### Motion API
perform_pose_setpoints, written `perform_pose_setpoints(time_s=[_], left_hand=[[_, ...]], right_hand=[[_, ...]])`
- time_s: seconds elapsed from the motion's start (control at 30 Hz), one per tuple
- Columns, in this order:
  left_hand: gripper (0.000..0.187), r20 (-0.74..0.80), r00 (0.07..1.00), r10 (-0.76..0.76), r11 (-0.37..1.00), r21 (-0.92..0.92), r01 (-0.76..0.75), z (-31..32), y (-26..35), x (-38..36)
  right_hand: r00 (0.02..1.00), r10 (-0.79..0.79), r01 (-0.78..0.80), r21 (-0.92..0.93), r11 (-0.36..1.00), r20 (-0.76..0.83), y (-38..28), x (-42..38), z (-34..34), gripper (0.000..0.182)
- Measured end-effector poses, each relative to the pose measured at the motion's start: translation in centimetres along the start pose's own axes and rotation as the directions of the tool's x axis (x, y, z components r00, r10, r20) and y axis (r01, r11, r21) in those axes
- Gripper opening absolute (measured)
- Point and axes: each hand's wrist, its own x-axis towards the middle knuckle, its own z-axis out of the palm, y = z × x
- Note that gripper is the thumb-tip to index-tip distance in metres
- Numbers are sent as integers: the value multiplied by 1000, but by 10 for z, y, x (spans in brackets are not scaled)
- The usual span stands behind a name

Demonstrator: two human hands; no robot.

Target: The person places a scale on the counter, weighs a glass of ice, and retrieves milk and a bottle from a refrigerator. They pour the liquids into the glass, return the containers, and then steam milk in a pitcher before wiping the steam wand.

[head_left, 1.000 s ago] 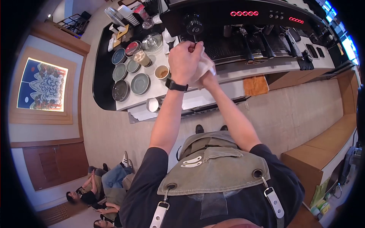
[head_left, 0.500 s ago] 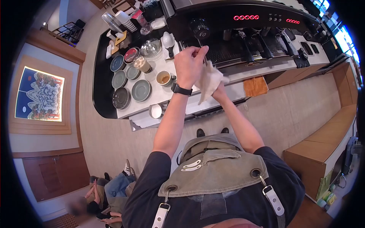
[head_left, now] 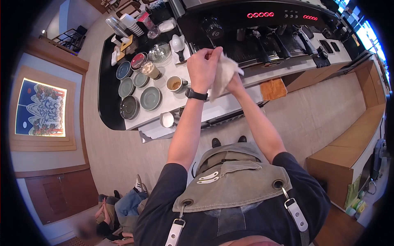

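My left hand, with a black watch on its wrist, is closed at the thin metal steam wand under the black knob of the espresso machine. Thumb and fingertips are bent around the wand; part of the grip is hidden. My right hand is closed on a white cloth, which is bunched around the lower wand and hides its end. On the counter left of my hands stands a cup with brown coffee. Below it is a white-filled pitcher.
Several saucers and a glass of layered drink cover the counter's left side, with a white scoop-like tool behind. An orange cloth hangs at the counter edge. Seated people are at lower left.
My right hand and the cloth have moved slightly up and left, and the cloth is bunched differently. My left hand stays at the wand. The whole view has shifted a little.
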Motion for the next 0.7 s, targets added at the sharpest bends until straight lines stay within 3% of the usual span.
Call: perform_pose_setpoints(time_s=[0.07, 0.17, 0.23, 0.33, 0.37, 0.4, 0.43, 0.47, 0.53, 0.57, 0.67, 0.7], left_hand=[[45, 16, 1000, -8, 1000, -12, 8, -2, 1, 2], [45, 39, 999, -14, 1000, -28, 15, -2, -1, 2], [45, 50, 999, -15, 999, -47, 17, -4, 0, 3], [43, 65, 998, -25, 997, -77, 30, -8, 3, 3], [41, 77, 996, -40, 996, -80, 46, -9, 5, 3], [40, 89, 994, -58, 994, -83, 66, -10, 5, 3], [41, 70, 997, -22, 997, -73, 27, -8, -1, 4], [41, 79, 997, -22, 997, -71, 28, -7, -3, 3], [40, 92, 996, -19, 997, -68, 25, -7, -5, 6], [42, 97, 995, 15, 998, -60, -9, -8, -8, 5], [42, 97, 990, 100, 993, -66, -94, -8, -12, 10], [40, 98, 989, 107, 992, -74, -100, -8, -13, 8]], right_hand=[[991, -14, 53, 296, 954, -133, -3, 13, 9, 55], [996, 6, 49, 608, 793, -88, -7, 13, 3, 51], [987, 111, -158, 856, 493, 118, -1, 26, 0, 52], [985, 171, -137, 704, 697, 22, 3, 18, 8, 58], [989, -44, 93, 359, 929, -144, 21, 0, 14, 61], [933, -296, 287, -71, 955, -204, 41, -18, 22, 64], [963, -185, 113, -332, 936, -195, 60, -31, 32, 74], [946, -164, 136, -115, 984, -280, 69, -41, 44, 73], [904, -76, 225, 316, 922, -420, 68, -49, 58, 72], [891, -199, 292, 180, 939, -407, 70, -50, 50, 70], [971, 141, -27, 500, 866, -192, 10, -23, 20, 67], [966, 93, 45, 508, 860, -243, -4, -15, 21, 54]])
